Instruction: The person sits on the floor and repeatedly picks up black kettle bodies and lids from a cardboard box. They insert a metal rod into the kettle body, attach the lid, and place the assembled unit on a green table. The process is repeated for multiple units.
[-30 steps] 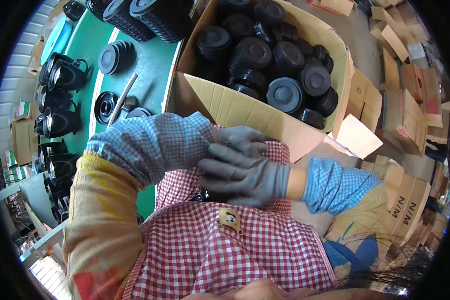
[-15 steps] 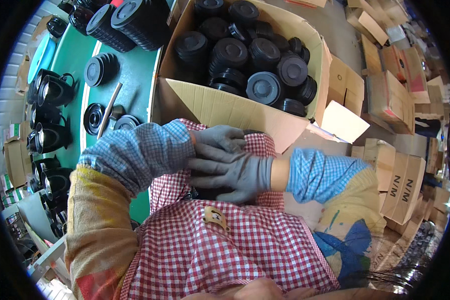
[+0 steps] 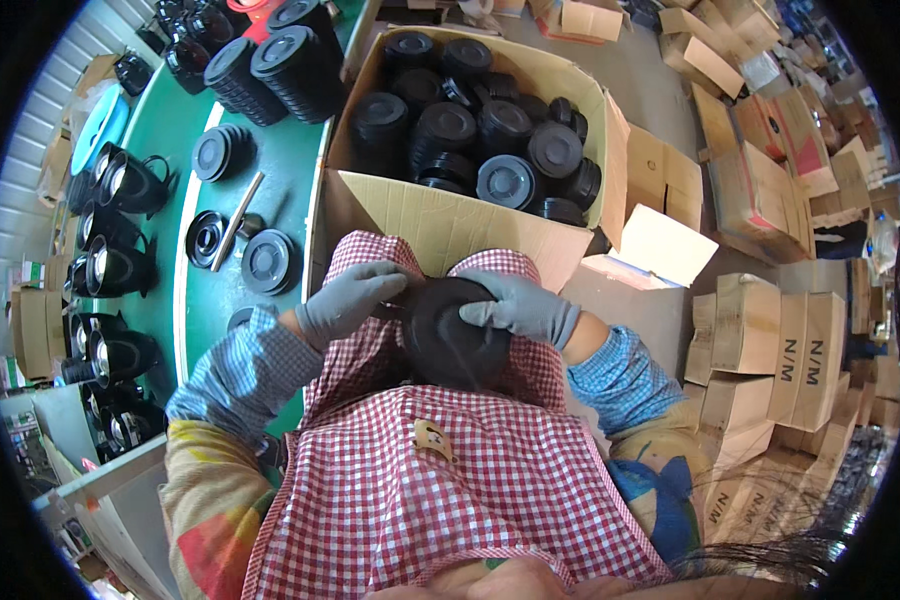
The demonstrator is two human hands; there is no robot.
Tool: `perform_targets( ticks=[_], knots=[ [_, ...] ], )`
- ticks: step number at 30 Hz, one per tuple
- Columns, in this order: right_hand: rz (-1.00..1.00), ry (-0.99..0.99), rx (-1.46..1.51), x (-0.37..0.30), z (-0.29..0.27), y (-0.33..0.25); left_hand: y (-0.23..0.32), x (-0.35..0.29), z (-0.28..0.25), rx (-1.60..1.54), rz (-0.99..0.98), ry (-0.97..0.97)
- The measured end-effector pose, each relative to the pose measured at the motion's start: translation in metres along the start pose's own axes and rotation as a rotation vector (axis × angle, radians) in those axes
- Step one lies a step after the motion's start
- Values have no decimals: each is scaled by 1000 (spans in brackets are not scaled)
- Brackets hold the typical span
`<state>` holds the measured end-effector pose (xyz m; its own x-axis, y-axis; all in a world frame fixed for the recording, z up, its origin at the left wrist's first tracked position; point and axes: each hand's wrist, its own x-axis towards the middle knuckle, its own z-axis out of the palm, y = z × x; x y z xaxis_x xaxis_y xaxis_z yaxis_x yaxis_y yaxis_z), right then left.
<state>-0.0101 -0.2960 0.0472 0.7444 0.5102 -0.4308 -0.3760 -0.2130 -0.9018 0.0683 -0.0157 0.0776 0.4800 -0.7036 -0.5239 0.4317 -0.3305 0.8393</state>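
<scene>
Seemingly for steadiness, the left hand (image 3: pixel 355 300) bends at the left edge of the round black piece (image 3: pixel 460 350), its grip unclear, while the checked lap (image 3: pixel 538 375) lies beneath and the right hand (image 3: pixel 520 303) clasps the upper right rim, thumb on top.

Hands (image 3: pixel 350 302) parted from their overlap, black round piece (image 3: pixel 455 345) now largely uncovered between them

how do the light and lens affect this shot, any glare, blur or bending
Head view: corners fall to black around the round image; a white line on the green table bows; a faint streak of sheen crosses the black round piece at the lap; loose hair at lower right looks soft, while the right hand looks fairly sharp.
</scene>
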Motion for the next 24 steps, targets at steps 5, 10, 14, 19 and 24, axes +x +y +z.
perform_targets(
  ticks=[5,10,14,19,24],
  knots=[
    [-201,180,128,-39,18,-8,-36,-53,5,168,5,310],
    [-514,327,-30,-58,15,-36,-78,-91,-10,-275,-229,57],
    [-728,213,-334,-32,16,-38,-71,-93,7,-796,337,-4],
    [-448,686,-623,16,-24,21,-88,-97,-14,-579,709,403],
    [-256,553,-584,43,-24,37,-101,-94,-55,-570,943,648]
  ],
)
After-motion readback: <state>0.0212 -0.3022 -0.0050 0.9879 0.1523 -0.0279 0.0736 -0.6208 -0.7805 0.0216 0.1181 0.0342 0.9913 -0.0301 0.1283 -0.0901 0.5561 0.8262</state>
